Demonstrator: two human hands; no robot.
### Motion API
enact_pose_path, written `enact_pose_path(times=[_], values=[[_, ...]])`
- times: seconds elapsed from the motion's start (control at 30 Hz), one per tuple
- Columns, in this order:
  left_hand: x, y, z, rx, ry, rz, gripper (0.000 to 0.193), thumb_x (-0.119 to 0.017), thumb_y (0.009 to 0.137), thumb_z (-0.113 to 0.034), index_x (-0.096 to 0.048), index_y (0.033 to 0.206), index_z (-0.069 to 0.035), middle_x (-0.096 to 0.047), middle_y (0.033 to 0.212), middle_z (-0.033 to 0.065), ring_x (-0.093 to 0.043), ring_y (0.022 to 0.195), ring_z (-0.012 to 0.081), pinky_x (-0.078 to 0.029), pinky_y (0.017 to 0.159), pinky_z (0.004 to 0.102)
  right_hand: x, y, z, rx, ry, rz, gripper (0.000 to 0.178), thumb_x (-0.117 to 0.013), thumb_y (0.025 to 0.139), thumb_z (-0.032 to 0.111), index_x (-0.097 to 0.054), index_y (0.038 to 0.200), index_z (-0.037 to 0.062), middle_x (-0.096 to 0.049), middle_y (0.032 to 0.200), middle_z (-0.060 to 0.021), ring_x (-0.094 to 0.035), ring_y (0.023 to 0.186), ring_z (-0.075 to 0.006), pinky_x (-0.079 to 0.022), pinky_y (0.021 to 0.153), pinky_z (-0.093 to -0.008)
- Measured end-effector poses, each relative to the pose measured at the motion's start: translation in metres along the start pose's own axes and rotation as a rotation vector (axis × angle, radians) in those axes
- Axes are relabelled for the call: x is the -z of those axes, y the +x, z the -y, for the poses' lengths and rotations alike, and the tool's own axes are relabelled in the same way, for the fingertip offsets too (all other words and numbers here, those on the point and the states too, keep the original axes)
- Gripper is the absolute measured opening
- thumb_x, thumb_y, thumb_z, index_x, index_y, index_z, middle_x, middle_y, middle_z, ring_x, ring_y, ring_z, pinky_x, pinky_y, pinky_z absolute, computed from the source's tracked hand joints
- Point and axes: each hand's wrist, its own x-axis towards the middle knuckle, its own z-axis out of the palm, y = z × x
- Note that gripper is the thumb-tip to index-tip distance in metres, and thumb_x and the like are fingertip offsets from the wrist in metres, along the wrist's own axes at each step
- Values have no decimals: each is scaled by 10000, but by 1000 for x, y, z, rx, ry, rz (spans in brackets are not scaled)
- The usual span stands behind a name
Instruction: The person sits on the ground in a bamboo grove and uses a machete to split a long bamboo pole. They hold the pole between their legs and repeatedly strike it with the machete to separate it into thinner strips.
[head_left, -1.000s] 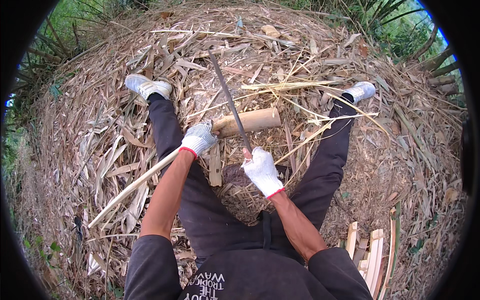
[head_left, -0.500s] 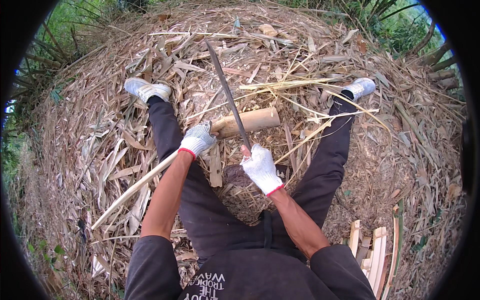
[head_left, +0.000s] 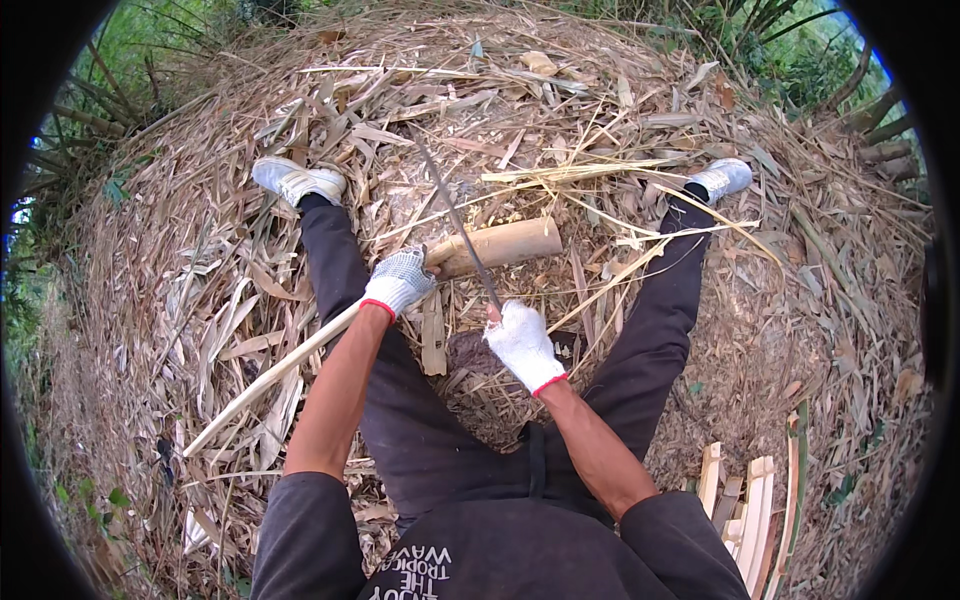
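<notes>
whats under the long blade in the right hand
The thick wooden piece shows on either side of the long blade, with dry litter around its tip. The strip directly beneath is covered.

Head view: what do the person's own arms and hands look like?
The left hand wears a white knit glove patterned with dark dots; the right hand wears a white one, no dots visible on its back. Both have red-edged cuffs. Dark short sleeves leave the forearms bare.
</notes>
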Motion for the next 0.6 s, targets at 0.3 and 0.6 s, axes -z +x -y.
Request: enact_pose_path(times=[0.3, 0.6], values=[[-3, -2, 3, 13, -17, 0, 494, -641, 923, -441, -621, 1200, -33, -683, 1138, 250, -655, 1070, 409, -513, 917, 480, 4, 3, 9, 2, 36, 5, 361, -580, 959, 318, -672, 896, -25, -672, 858, -300, -658, 845, -477, -510, 765, -561], [-10, -2, 5, 1, -2, -24, 501, -639, 927, -451, -621, 1189, -24, -680, 1146, 250, -653, 1074, 409, -510, 923, 485, -12, -3, -20, -97, -53, 122, 316, -580, 941, 294, -686, 929, -4, -685, 906, -284, -663, 901, -461, -516, 807, -552]])
